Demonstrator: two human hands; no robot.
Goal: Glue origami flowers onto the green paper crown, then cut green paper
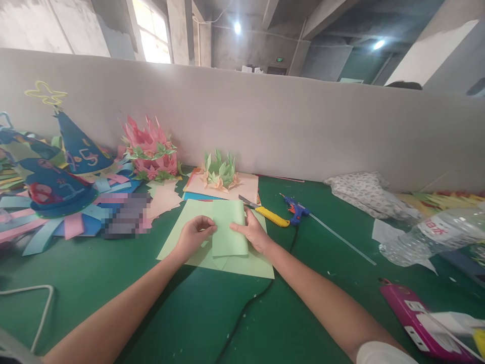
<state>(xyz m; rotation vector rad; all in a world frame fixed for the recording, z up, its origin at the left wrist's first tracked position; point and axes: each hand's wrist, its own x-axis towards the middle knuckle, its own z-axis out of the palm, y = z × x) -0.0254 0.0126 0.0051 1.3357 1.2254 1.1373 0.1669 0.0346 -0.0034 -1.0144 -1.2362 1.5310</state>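
Note:
A folded light green paper (228, 237) lies over larger green sheets (178, 242) on the green table. My right hand (253, 232) grips its right side, the thumb on top and the fingers behind the rolled edge. At the paper's left edge is my left hand (196, 235), its fingers curled and thumb and fingertips pinched together at the paper. Just beyond the right hand lie a yellow box cutter (273, 216) with its blade out and a blue glue gun (298, 210) with a long glue stick.
A green paper crown (220, 171) stands on stacked sheets behind; pink crowns (151, 146) and blue cone hats (81, 146) are at left. On the right are a plastic bottle (432, 237), a patterned cloth (371, 192) and a pink power strip (424, 318). A black cable crosses the table's front.

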